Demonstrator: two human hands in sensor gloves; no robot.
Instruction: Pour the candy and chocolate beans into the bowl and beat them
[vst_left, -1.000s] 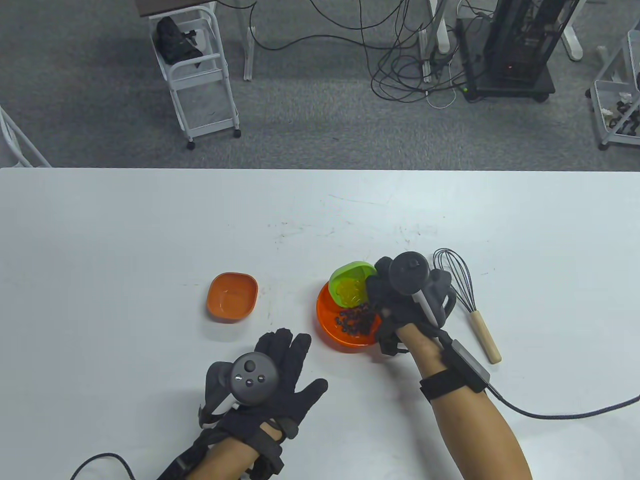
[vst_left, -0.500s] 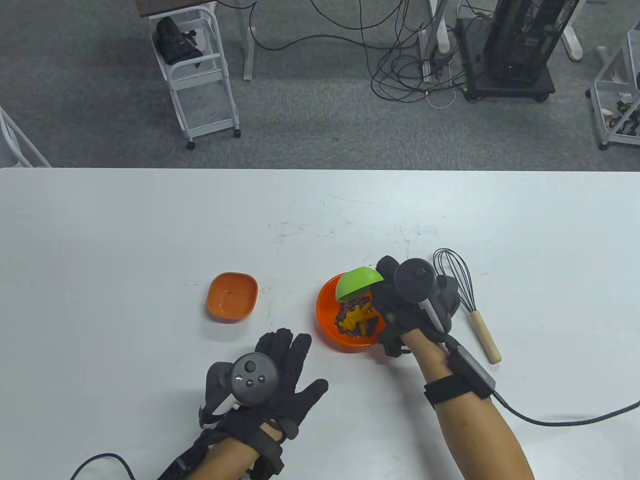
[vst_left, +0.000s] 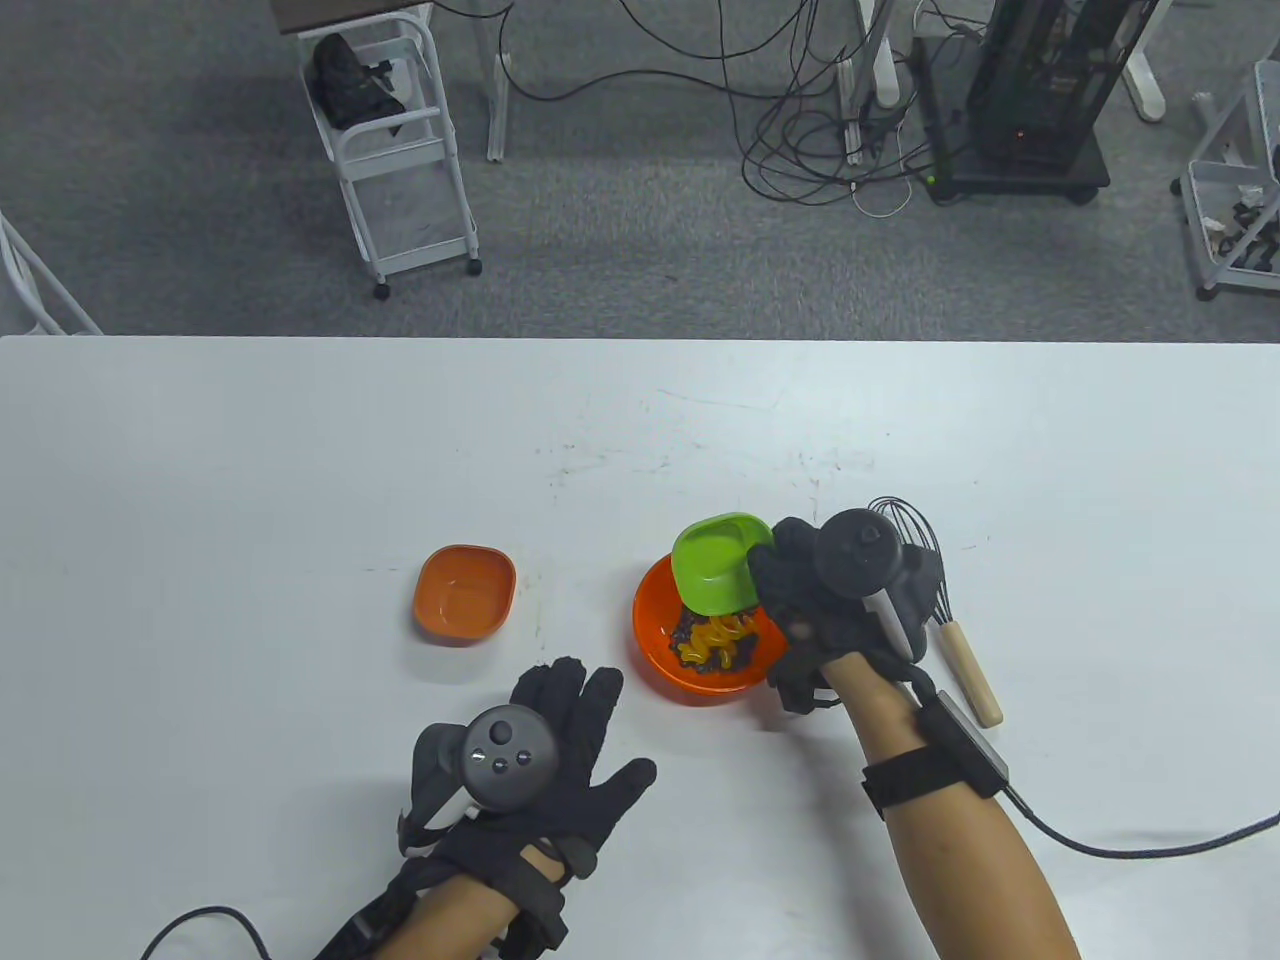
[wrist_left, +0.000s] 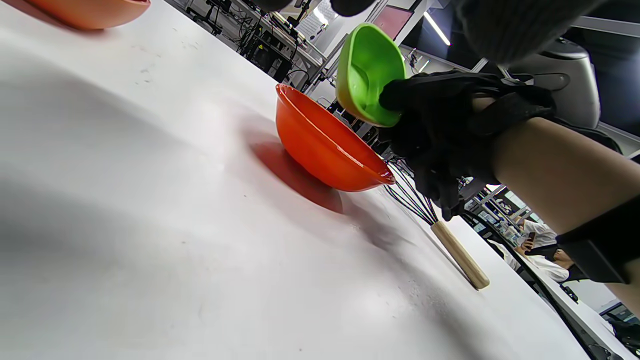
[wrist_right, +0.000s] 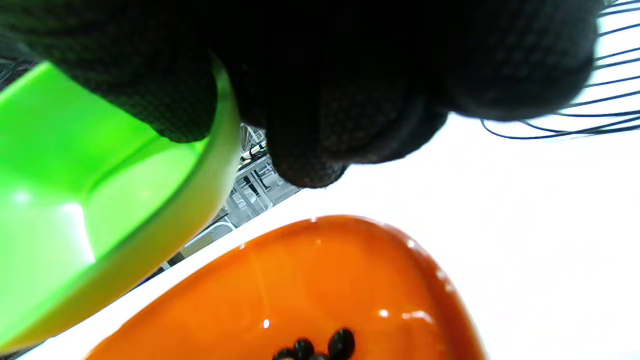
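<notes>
We find the right hand (vst_left: 835, 610) pinching the emptied green dish (vst_left: 718, 562); the whisk (vst_left: 935, 600) lies at its 3 o'clock, handle toward 5; the left hand (vst_left: 540, 760) rests flat, farther off

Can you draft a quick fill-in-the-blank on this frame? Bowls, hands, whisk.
1. The right hand holds the ____ dish over the big orange bowl.
2. The whisk has a ____ handle.
3. The left hand rests flat on the ____.
4. The small orange dish looks ____.

Missing words: green; wooden; table; empty
</notes>
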